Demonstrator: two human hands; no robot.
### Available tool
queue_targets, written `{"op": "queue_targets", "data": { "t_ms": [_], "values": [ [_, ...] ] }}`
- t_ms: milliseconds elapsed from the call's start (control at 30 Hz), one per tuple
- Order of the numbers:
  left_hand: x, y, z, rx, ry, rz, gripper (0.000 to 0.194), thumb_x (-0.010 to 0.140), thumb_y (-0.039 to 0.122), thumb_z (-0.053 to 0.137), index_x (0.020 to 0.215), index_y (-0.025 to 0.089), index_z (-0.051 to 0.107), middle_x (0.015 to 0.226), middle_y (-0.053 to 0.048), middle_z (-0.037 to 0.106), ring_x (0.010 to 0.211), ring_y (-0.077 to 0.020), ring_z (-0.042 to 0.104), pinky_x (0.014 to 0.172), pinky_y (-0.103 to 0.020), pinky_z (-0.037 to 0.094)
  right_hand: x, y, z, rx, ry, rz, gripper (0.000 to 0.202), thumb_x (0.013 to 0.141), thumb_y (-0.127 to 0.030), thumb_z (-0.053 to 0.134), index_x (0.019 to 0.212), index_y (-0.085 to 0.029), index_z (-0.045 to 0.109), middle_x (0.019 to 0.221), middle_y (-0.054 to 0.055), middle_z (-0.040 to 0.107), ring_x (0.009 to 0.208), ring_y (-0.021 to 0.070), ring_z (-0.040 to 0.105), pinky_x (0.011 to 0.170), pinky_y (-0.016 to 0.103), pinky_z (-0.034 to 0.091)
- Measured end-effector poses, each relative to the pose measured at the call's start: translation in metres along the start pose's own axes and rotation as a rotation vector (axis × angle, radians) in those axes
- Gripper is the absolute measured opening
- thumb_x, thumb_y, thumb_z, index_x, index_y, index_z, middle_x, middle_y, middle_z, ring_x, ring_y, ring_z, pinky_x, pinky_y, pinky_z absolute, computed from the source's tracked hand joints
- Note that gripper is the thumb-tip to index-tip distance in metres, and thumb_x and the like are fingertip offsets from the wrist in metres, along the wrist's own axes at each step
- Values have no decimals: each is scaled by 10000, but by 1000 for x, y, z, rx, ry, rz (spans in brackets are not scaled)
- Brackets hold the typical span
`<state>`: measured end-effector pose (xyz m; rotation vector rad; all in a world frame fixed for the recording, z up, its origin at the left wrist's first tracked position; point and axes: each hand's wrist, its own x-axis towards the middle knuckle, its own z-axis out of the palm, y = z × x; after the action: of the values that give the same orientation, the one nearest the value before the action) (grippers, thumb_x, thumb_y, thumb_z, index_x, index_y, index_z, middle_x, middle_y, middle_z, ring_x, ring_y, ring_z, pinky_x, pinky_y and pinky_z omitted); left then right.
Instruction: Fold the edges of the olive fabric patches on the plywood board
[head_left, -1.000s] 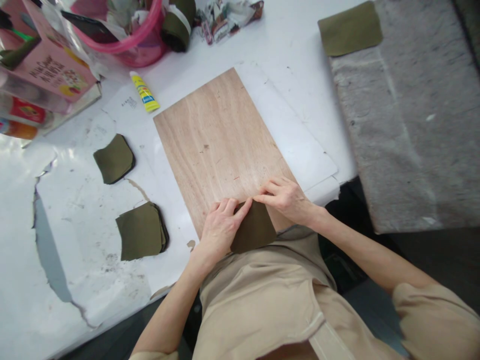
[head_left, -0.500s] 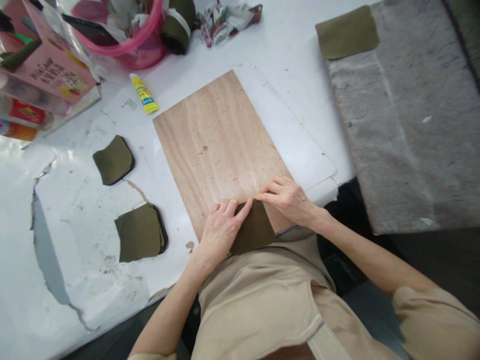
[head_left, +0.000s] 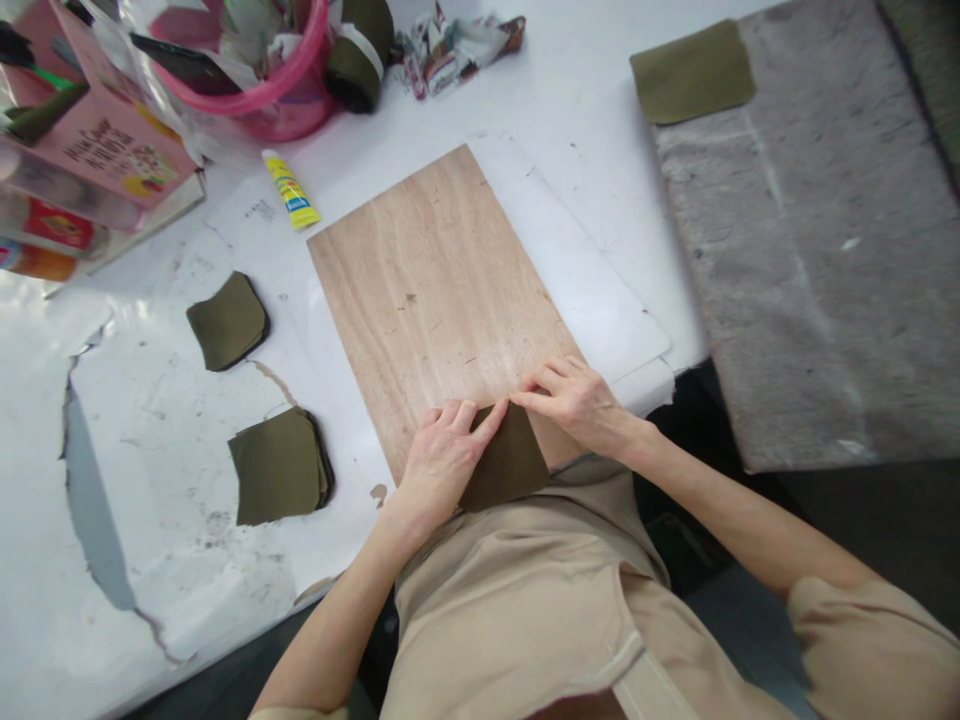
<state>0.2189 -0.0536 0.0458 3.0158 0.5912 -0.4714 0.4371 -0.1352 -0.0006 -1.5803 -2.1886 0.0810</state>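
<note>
Two olive stacks [head_left: 276,466] lie left of the wooden board [head_left: 442,290]; at its near end our left hand [head_left: 446,455], thumb spread wide, rests on an olive piece [head_left: 511,462], whose far edge our right hand [head_left: 566,398] touches, pinching or not, we cannot tell.

Left hand [head_left: 444,458] masks part of the olive piece [head_left: 508,465]!
Up top, the frame's edge slices the pink basket [head_left: 251,106]; over right, it clips the grey slab [head_left: 810,300]; small print [head_left: 259,210] beside the yellow tube [head_left: 291,190], too tiny to read.
</note>
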Motion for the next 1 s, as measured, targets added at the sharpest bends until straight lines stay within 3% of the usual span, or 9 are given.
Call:
{"op": "queue_targets", "data": {
  "t_ms": [267,400,500,767,1000],
  "values": [
    [6,5,-11,32,-41,3,597,918,118,463,1483,244,319,1048,-95,554,980,-235,531,796,-363,447,-6,3,-3,57,-10,64,251,964,-199,503,1125,-228,693,948,71,656,921,201,517,805,333,413],
    [10,6,-12,38,-17,-1,593,918,134,483,1475,270,331,1031,-87,555,970,-227,532,790,-351,441,-7,-3,0,133,20,187,259,961,-195,512,1143,-248,687,984,60,648,943,190,524,826,320,425],
    [8,5,-8,27,10,6,557,923,151,486,1455,265,370,1035,-94,555,983,-243,529,798,-366,442,-7,-11,3,118,14,200,282,963,-193,510,1181,-268,673,1025,59,645,967,192,526,842,329,418],
    [-25,-4,18,-90,155,-104,539,903,150,511,1433,210,427,1230,-140,554,1139,-276,497,926,-417,431,-11,-19,2,-62,-30,142,321,950,-189,529,1238,-267,646,1150,83,642,1029,227,516,859,363,401],
    [-61,-20,48,-96,321,-284,441,930,162,476,1363,226,522,1202,-139,578,1125,-273,524,909,-406,449,-15,-19,-1,-42,-10,173,337,945,-148,515,1228,-274,647,1178,80,625,1047,222,523,893,363,434]
  ]
}}
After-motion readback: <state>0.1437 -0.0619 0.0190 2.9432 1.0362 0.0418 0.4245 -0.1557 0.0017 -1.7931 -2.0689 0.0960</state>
